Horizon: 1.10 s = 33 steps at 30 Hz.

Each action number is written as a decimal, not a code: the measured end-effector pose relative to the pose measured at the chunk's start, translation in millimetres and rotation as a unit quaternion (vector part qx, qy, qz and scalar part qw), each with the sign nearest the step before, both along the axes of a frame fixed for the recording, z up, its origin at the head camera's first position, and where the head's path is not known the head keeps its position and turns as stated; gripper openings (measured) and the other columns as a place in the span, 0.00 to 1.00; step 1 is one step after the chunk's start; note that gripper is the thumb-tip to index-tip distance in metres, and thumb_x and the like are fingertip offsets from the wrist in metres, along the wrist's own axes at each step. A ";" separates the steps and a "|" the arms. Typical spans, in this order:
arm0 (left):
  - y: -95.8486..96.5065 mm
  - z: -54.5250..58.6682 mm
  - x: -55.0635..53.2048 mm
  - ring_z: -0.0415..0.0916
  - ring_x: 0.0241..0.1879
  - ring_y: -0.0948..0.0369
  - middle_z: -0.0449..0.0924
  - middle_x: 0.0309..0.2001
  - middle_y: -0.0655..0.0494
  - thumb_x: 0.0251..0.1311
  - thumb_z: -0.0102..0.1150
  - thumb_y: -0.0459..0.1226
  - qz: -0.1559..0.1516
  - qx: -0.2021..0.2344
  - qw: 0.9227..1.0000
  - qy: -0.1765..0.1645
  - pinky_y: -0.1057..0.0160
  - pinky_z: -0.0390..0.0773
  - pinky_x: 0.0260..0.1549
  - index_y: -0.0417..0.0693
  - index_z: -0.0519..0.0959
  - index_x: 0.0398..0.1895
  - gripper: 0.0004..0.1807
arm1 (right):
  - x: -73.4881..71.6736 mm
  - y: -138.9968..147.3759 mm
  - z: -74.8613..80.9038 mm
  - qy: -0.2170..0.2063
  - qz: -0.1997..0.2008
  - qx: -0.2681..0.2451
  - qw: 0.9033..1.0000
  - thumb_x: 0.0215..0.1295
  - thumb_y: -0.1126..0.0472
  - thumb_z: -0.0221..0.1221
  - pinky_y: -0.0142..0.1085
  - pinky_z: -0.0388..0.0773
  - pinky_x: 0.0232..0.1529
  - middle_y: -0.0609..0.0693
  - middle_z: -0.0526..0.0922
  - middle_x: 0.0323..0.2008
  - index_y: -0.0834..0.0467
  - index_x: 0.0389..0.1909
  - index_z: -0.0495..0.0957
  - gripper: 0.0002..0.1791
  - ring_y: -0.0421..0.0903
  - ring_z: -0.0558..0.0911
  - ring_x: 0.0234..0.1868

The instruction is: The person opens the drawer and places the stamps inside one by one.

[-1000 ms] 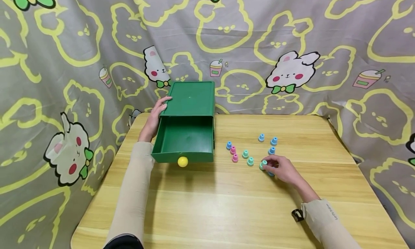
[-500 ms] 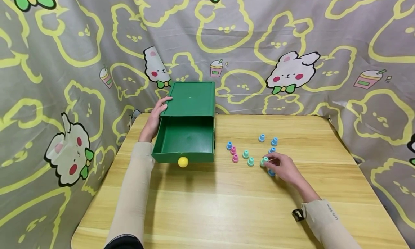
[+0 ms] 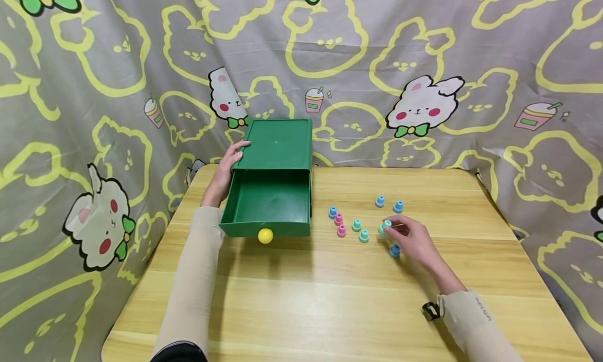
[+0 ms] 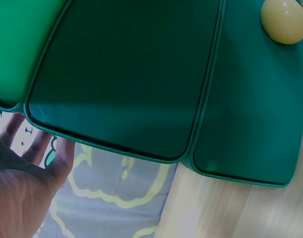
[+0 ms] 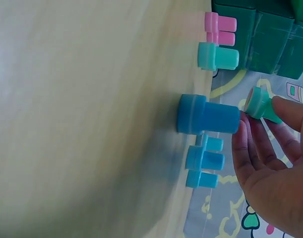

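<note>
My right hand [image 3: 414,239] pinches a mint-green toy stamp [image 3: 383,227] between thumb and fingers. In the right wrist view that held stamp [image 5: 258,102] hangs tilted, its round base clear of the tabletop. A blue stamp [image 3: 394,250] stands upright just below the hand in the head view. At the left, my left hand [image 3: 225,173] rests along the side of a green drawer box [image 3: 278,145], fingertips at its top edge. The box's drawer [image 3: 287,229], with a yellow knob [image 3: 266,236], is pulled out and has nothing in it.
Between box and right hand stand two pink stamps [image 3: 341,230], two mint stamps [image 3: 364,236] and one blue stamp [image 3: 332,212]. Farther back are blue stamps [image 3: 379,201]. A patterned curtain [image 3: 348,48] hangs behind the wooden table [image 3: 301,309].
My right hand has lifted the mint stamp off the table and moved it slightly away from me. The front blue stamp shows more; another blue one is now hidden. My left hand stays put.
</note>
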<state>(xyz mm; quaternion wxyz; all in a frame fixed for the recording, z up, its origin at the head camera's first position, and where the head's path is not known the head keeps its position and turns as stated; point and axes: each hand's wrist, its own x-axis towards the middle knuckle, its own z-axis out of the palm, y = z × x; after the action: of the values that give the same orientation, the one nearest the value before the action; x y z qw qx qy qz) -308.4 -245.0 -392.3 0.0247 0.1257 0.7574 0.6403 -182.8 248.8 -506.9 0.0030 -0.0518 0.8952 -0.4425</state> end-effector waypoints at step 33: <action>-1.6 -3.7 -1.7 0.49 0.77 0.43 0.43 0.83 0.53 0.81 0.36 0.45 -0.001 0.014 1.000 0.002 0.32 0.53 0.71 0.53 0.61 0.80 0.27 | -20.5 -59.0 57.3 0.092 0.060 -0.031 0.993 0.74 0.53 0.63 0.36 0.82 0.49 0.51 0.88 0.46 0.56 0.55 0.84 0.15 0.48 0.86 0.46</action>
<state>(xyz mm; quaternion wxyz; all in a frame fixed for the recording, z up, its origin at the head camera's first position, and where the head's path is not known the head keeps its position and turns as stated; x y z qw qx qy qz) -310.1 -246.6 -396.0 0.0218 0.1280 0.7484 0.6504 -203.3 189.8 -449.6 -0.0547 -0.1466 0.8726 -0.4626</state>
